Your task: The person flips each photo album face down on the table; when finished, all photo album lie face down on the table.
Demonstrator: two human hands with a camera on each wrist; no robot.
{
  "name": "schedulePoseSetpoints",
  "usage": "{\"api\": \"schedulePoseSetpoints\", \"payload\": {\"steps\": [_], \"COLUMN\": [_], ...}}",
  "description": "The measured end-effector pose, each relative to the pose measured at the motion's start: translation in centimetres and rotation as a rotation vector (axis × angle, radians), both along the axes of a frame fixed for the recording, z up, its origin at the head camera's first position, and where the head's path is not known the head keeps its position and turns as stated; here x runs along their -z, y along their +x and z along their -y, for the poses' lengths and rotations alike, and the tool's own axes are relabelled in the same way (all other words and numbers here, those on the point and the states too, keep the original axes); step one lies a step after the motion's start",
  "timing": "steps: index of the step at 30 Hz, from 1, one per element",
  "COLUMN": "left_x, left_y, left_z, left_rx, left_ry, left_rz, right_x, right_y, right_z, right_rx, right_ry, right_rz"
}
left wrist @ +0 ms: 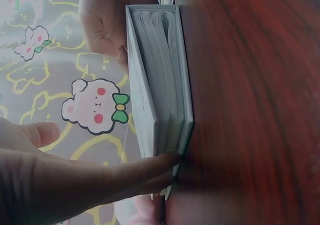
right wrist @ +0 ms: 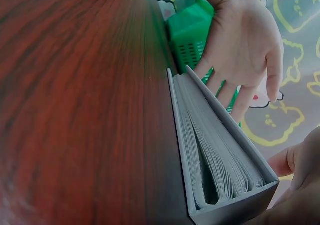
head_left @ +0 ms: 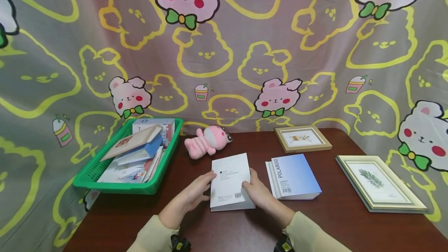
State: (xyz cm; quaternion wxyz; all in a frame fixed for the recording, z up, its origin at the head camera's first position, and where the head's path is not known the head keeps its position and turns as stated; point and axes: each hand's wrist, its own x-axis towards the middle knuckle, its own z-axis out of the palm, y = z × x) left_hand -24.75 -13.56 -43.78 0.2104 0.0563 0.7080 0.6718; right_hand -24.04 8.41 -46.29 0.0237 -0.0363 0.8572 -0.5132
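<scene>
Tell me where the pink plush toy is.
In the head view the pink plush toy lies on the table's far side, left of centre, between the green basket and the white book.

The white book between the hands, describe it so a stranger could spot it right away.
On the dark red table, right of the green basket, the white book lies flat between both hands. Unlike the blue POLAROID book beside it, its cover is plain white with small print and a barcode.

White book point(left wrist: 160, 85) between both hands
</scene>
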Motion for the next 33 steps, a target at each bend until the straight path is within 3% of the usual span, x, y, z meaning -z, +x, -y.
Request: {"api": "schedulePoseSetpoints", "payload": {"steps": [13, 25, 29, 33], "left_x": [-0.3, -0.3, -0.3, -0.6], "left_y": [0.2, 0.4, 0.0, -1.1], "left_z": [0.0, 0.0, 0.1, 0.1], "left_rx": [-0.029, 0.002, 0.052, 0.142], "left_ry": [-0.068, -0.254, -0.346, -0.508], "left_rz": [-0.003, -0.081, -0.149, -0.277], "right_x": [0.3, 0.3, 0.3, 0.2], "right_y": [0.2, -0.1, -0.5, -1.0], "right_z": [0.2, 0.1, -0.1, -0.3], "right_rx": [0.001, -0.005, -0.023, -0.054], "right_ry": [0.017, 0.064, 0.077, 0.097], "right_rz": [-0.007, -0.046, -0.074, -0.081]}}
